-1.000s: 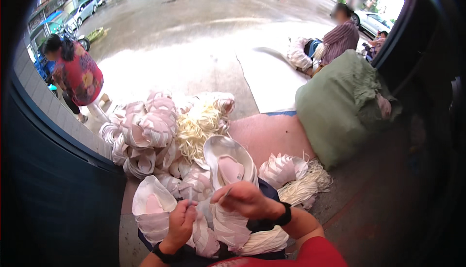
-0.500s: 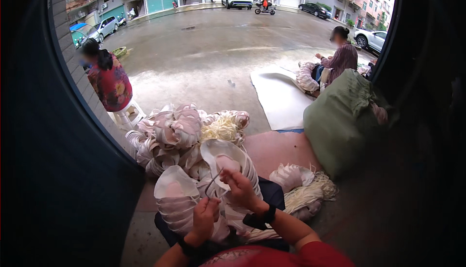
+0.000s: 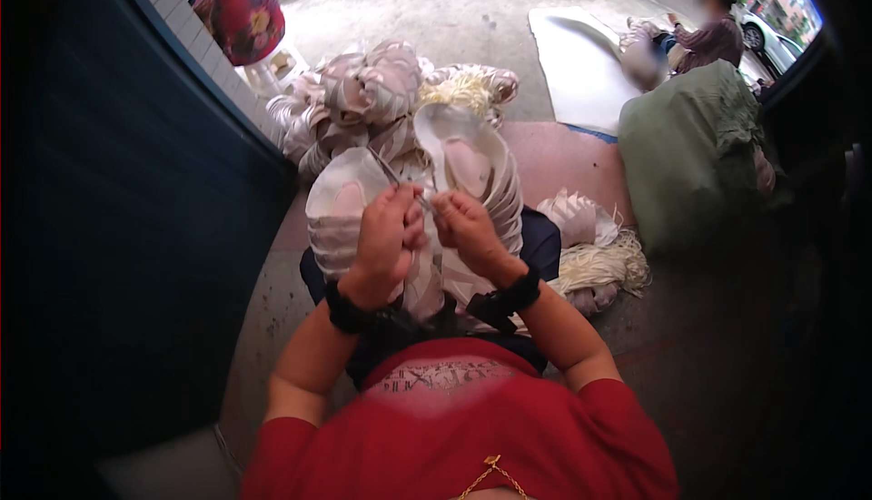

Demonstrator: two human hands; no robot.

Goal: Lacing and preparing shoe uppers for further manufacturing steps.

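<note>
Head view: left hand [image 3: 389, 235], grip closed on a slim grey tool [image 3: 388, 171]; right hand [image 3: 470, 230] pinched closed (contents unclear)

Before the torso, a left stack [image 3: 332, 227] and a right stack [image 3: 500, 178] of fabric pieces are set side by side. Over them, the left hand [image 3: 389, 232] and right hand [image 3: 468, 232] are held close together. Beyond, a heap [image 3: 368, 91] is piled; to the right, a strand bundle [image 3: 609, 266] is laid, with a sack [image 3: 686, 159] placed beyond it.
</note>
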